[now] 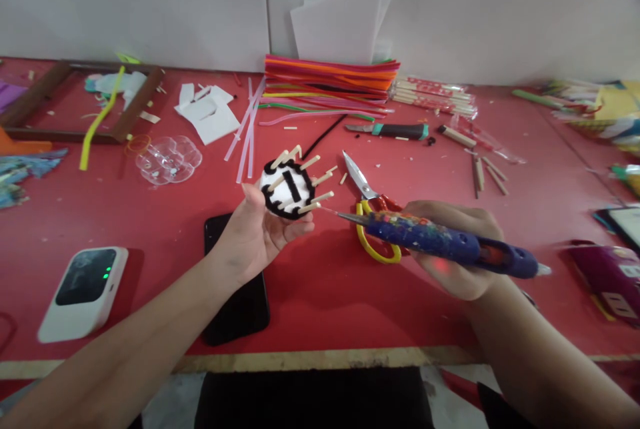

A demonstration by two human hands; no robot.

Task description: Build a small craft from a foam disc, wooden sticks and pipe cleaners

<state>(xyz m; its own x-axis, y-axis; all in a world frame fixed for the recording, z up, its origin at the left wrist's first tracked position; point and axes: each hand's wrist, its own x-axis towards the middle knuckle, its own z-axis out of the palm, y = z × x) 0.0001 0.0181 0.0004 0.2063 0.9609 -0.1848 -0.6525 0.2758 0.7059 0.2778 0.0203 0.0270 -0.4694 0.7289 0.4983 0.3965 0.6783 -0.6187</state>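
My left hand (253, 232) holds up a small round white craft piece (290, 189) edged in black, with a black strip across it and several short wooden sticks poking out around its rim. My right hand (457, 245) grips a blue glue gun (445, 242) spattered with paint. Its metal nozzle points left, a short gap from the sticks on the piece's right side. A thin glue thread runs between nozzle and piece. Both hands hover above the red table (320, 295).
Yellow-handled scissors (370, 215) lie under the glue gun. A black phone (235, 295) lies beneath my left wrist, a white device (83, 292) at front left. Pipe cleaners (330, 85), a craft knife (390, 129), loose sticks (483, 172), a clear plastic piece (167, 161) and a wooden frame (75, 102) sit farther back.
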